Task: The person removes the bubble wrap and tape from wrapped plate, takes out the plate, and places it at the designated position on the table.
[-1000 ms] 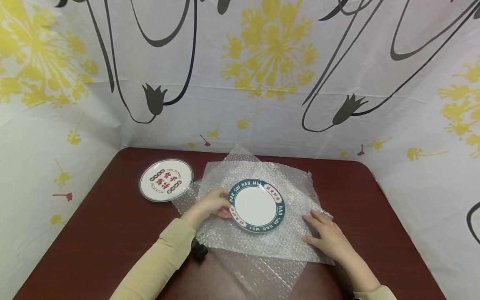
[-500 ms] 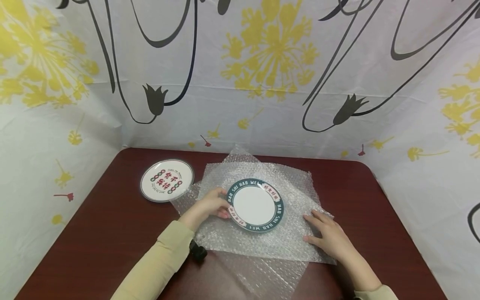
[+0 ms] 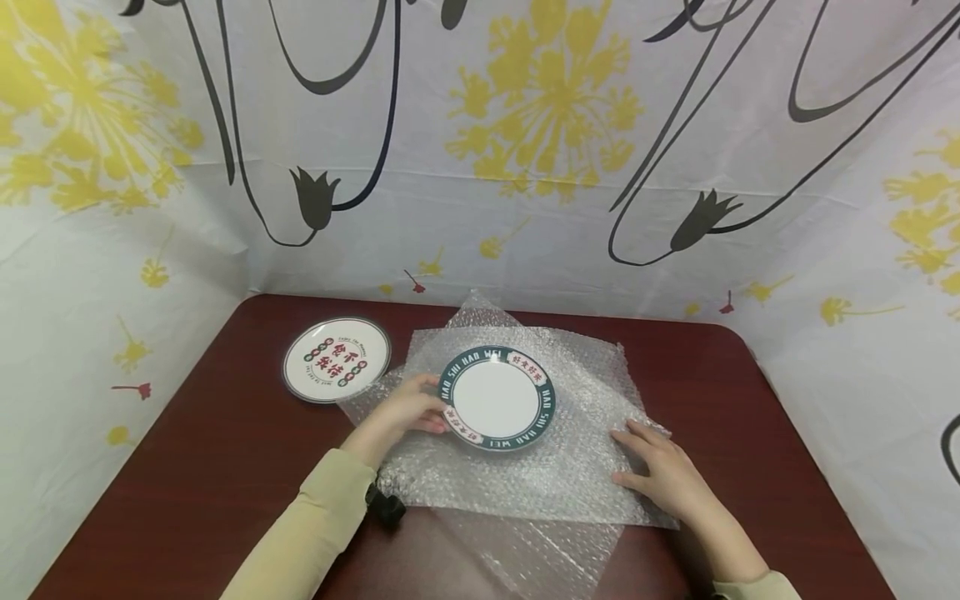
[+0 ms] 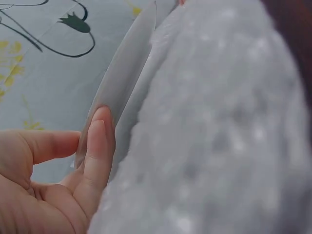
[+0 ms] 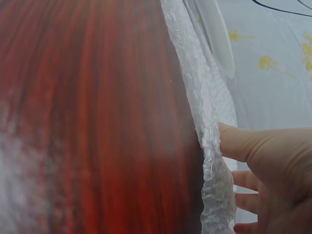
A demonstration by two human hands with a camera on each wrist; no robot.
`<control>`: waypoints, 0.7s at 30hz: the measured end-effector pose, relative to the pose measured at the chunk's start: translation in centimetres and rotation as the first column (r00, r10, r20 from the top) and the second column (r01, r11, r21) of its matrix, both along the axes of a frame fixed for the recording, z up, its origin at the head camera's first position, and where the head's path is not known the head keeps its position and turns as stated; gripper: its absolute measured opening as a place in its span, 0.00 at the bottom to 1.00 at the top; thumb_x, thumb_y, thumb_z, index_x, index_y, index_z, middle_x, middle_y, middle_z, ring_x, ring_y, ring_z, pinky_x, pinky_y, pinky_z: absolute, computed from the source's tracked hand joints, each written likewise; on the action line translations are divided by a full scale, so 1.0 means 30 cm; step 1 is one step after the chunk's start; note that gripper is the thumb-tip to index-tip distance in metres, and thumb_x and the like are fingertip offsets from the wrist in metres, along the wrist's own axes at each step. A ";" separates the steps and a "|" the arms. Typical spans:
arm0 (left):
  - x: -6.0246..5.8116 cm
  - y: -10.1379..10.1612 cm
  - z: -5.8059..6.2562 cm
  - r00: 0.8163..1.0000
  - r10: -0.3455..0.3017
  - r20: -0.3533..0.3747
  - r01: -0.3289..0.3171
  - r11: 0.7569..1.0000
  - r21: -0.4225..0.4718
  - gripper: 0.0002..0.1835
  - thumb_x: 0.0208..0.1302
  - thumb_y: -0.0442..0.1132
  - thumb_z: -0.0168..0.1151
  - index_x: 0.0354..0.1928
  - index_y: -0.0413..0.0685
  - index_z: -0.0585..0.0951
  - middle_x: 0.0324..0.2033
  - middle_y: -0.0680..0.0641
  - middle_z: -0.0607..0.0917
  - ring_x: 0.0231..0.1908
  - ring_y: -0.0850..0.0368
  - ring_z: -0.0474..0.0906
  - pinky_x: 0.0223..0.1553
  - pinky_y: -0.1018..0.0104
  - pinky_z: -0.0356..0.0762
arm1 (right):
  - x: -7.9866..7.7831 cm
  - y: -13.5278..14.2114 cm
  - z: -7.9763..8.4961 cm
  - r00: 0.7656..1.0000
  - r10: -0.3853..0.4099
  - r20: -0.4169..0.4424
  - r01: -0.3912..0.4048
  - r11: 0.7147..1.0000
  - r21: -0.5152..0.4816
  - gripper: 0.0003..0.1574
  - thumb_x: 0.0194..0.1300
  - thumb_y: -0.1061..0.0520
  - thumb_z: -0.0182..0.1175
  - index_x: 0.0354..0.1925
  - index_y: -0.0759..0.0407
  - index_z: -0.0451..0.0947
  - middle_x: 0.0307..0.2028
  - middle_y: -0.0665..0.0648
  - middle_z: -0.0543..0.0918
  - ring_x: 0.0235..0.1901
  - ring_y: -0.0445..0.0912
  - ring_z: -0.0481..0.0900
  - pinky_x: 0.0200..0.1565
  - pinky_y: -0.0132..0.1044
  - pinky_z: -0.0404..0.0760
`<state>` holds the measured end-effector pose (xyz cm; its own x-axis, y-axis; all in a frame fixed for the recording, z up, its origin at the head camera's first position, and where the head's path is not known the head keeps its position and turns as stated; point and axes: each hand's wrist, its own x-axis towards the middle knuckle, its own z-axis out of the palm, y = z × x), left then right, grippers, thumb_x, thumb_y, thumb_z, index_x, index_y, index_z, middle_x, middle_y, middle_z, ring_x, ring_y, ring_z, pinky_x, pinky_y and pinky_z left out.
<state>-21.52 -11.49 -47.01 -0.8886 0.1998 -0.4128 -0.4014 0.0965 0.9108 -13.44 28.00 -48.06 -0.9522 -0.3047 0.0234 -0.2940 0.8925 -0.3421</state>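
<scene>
My left hand [image 3: 405,410] pinches the left edge of a white plate with a green lettered rim [image 3: 495,398]. In the left wrist view, the thumb and fingers of the left hand [image 4: 63,180] grip the edge of the plate [image 4: 122,73] from both sides, and a gap shows between it and the bubble wrap [image 4: 209,126]. Beneath the plate in the head view lie overlapping sheets of bubble wrap [image 3: 585,467]. My right hand [image 3: 667,475] rests with spread fingers on their right side. The right wrist view shows the right hand [image 5: 278,170] touching the bubble wrap [image 5: 207,117].
A second white plate with red characters [image 3: 336,360] lies at the back left of the dark red table [image 3: 195,467], beside a corner of the wrap. Patterned cloth walls [image 3: 480,242] stand behind the table and at both sides.
My left hand has shifted the green-rimmed plate a little to the left and toward the back, and it appears slightly raised. The right hand has stayed almost in place.
</scene>
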 end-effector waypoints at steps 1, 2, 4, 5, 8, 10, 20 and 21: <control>0.002 -0.006 0.003 1.000 0.005 -0.004 -0.005 1.000 0.006 0.28 0.57 0.23 0.56 0.62 0.32 0.65 0.28 0.36 0.81 0.21 0.53 0.81 0.30 0.60 0.84 | 0.000 0.001 0.001 1.000 0.001 0.001 -0.001 1.000 -0.001 0.43 0.52 0.44 0.71 0.62 0.60 0.72 0.64 0.71 0.66 0.61 0.70 0.63 0.55 0.72 0.60; 0.003 -0.014 0.006 1.000 0.014 -0.004 -0.014 1.000 0.014 0.28 0.58 0.23 0.56 0.62 0.33 0.65 0.28 0.36 0.81 0.21 0.53 0.81 0.30 0.60 0.84 | -0.001 0.001 0.002 1.000 0.002 0.002 -0.002 1.000 -0.003 0.43 0.52 0.44 0.71 0.62 0.60 0.73 0.64 0.71 0.66 0.61 0.70 0.63 0.54 0.72 0.60; 0.006 -0.029 0.010 1.000 0.026 -0.016 -0.025 0.999 0.029 0.28 0.58 0.23 0.56 0.62 0.32 0.65 0.28 0.36 0.81 0.21 0.53 0.81 0.31 0.60 0.84 | -0.002 0.002 0.002 1.000 0.001 0.012 -0.001 1.000 -0.007 0.43 0.52 0.44 0.71 0.63 0.59 0.72 0.64 0.71 0.65 0.61 0.70 0.62 0.55 0.72 0.59; 0.007 -0.036 0.013 0.999 0.030 -0.025 -0.029 0.999 0.034 0.28 0.58 0.24 0.56 0.62 0.32 0.65 0.28 0.36 0.82 0.22 0.53 0.81 0.31 0.60 0.84 | -0.004 0.003 0.001 1.000 0.002 0.012 -0.002 1.000 -0.007 0.43 0.52 0.44 0.71 0.63 0.59 0.72 0.64 0.71 0.65 0.61 0.70 0.62 0.55 0.73 0.59; 0.014 -0.062 0.024 0.997 0.053 -0.048 -0.052 0.998 0.031 0.29 0.57 0.25 0.57 0.62 0.33 0.65 0.29 0.36 0.82 0.23 0.52 0.82 0.32 0.59 0.84 | -0.007 0.006 -0.002 1.000 0.001 0.023 0.000 1.000 -0.012 0.44 0.52 0.45 0.71 0.63 0.59 0.71 0.65 0.71 0.64 0.62 0.70 0.61 0.55 0.73 0.58; 0.018 -0.081 0.031 0.996 0.069 -0.057 -0.067 0.997 0.022 0.29 0.58 0.26 0.57 0.63 0.34 0.65 0.29 0.37 0.82 0.24 0.52 0.82 0.33 0.59 0.84 | -0.008 0.008 -0.004 1.000 0.001 0.026 -0.001 1.000 -0.011 0.44 0.52 0.45 0.71 0.64 0.59 0.71 0.65 0.71 0.64 0.62 0.70 0.61 0.55 0.73 0.58; 0.020 -0.178 0.047 0.984 0.166 -0.060 -0.163 0.985 0.051 0.29 0.61 0.25 0.55 0.64 0.32 0.62 0.27 0.41 0.81 0.23 0.55 0.82 0.33 0.61 0.84 | -0.012 0.017 -0.009 0.999 0.006 0.033 -0.005 1.000 -0.024 0.44 0.52 0.44 0.70 0.64 0.59 0.71 0.65 0.71 0.63 0.62 0.70 0.60 0.54 0.74 0.58; 0.021 -0.187 0.050 0.982 0.176 -0.063 -0.173 0.983 0.055 0.29 0.61 0.25 0.54 0.65 0.31 0.61 0.26 0.41 0.81 0.22 0.55 0.82 0.33 0.61 0.84 | -0.012 0.017 -0.009 0.999 0.006 0.034 -0.005 1.000 -0.026 0.44 0.52 0.44 0.70 0.64 0.59 0.71 0.65 0.71 0.63 0.62 0.70 0.60 0.54 0.74 0.58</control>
